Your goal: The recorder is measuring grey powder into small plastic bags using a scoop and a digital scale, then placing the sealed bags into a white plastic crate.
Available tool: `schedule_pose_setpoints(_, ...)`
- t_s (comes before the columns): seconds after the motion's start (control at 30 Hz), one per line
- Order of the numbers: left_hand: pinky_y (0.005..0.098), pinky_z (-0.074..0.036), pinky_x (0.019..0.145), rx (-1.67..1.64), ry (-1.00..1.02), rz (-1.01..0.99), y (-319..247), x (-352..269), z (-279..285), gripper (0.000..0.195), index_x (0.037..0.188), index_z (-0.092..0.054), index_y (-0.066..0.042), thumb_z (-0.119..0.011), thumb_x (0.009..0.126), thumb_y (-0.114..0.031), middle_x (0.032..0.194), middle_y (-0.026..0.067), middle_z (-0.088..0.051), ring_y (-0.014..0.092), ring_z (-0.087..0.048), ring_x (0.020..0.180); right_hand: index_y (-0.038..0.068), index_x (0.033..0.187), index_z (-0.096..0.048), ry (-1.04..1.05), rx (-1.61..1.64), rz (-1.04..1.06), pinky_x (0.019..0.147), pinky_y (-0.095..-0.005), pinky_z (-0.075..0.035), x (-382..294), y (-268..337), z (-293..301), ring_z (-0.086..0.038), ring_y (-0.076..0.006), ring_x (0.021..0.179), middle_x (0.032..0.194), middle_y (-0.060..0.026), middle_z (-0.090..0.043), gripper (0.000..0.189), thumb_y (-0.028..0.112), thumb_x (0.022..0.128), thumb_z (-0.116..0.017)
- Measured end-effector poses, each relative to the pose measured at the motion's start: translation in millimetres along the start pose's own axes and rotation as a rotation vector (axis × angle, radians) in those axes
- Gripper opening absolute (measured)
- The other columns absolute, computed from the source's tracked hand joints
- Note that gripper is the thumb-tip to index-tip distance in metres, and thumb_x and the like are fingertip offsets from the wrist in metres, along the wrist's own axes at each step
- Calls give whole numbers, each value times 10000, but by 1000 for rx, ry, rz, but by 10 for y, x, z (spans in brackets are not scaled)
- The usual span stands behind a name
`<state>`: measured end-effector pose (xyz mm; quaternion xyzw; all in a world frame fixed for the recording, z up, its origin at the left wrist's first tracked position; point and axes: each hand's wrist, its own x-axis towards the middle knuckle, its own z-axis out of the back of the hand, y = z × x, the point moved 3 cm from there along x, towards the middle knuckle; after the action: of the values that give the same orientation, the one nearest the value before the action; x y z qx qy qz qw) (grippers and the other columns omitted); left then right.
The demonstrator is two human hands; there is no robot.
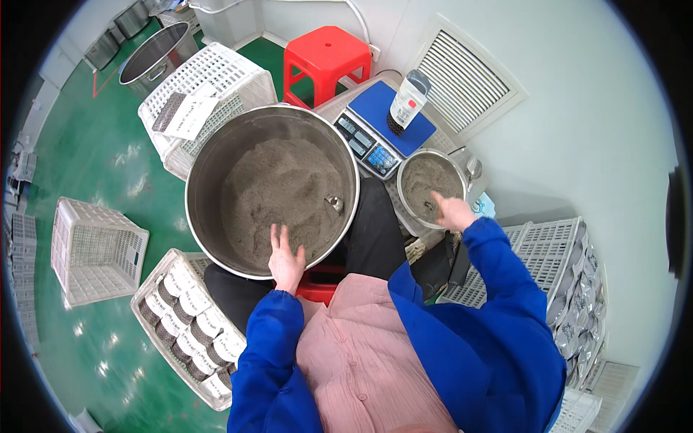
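Note:
My left hand point(287, 264) reaches over the near rim of a large round metal pot point(195, 184), fingers apart and nothing in them. Grey-brown powder point(287, 184) lies heaped unevenly in the pot. A small metal scoop point(335, 203) sits partly sunk in it, right of my left hand. My right hand point(456, 212) is at the right rim of a smaller metal bowl point(401, 187), also holding powder point(430, 181). Its fingers are spread, one pointing over the powder; I see nothing held. Behind the bowl, a filled pouch with a white label point(407, 105) stands on a digital scale point(373, 138).
A metal spoon point(474, 166) lies right of the bowl. White plastic crates stand around: one with labelled pouches point(187, 330) at left, one upturned point(208, 70) with a pouch on top, one on its side point(97, 251), and one with silvery pouches point(576, 303) at right. A red stool point(327, 54) stands behind.

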<state>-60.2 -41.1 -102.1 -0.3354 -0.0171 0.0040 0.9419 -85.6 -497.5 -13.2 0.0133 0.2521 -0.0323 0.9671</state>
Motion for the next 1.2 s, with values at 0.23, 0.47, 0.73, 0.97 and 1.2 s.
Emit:
schedule_pose_setpoints(0.23,426,-554,864,-26,118,-18,43,1,-26,167,750,-681,-46,-774,807,-172,1350,91,-641,321,-694,1054,90,1208,-619,-313,112,-12,789,-512,-547,63,172,-719,-701,-390,890,927,-186,-727,365,266,893,-673)
schedule_pose_setpoints(0.47,405,-557,854,10,131,-36,113,-7,-65,173,942,-741,-13,-743,821,-136,1388,110,-619,300,-713,1001,99,1040,-690,-510,149,-81,727,-490,-548,201,-71,-736,-699,-384,815,876,-165,-726,212,265,972,-579)
schedule_pose_setpoints(0.73,415,-578,820,-3,51,-41,-11,5,-12,684,1509,-400,-26,-670,888,-128,1499,154,-511,287,-729,944,14,1041,-687,-685,962,-455,610,-355,-516,89,-1266,-698,-656,-172,603,719,-77,-731,343,263,1034,-450)
schedule_pose_setpoints(0.97,435,-563,858,68,48,-52,-126,9,-61,588,1429,-486,17,-665,902,-173,1532,164,-463,319,-707,1009,10,1134,-618,-607,1641,-660,540,-294,-519,449,-1305,-1480,-619,-146,592,891,-136,-750,272,203,1044,-450)
schedule_pose_setpoints(1.2,454,-559,816,82,-5,-134,34,-6,-87,544,1382,-517,41,-656,911,-194,1439,170,-541,346,-698,982,38,1116,-626,-632,2161,-765,533,-283,-519,529,-1211,-1760,-621,-150,629,928,-144,-733,204,175,1027,-503)
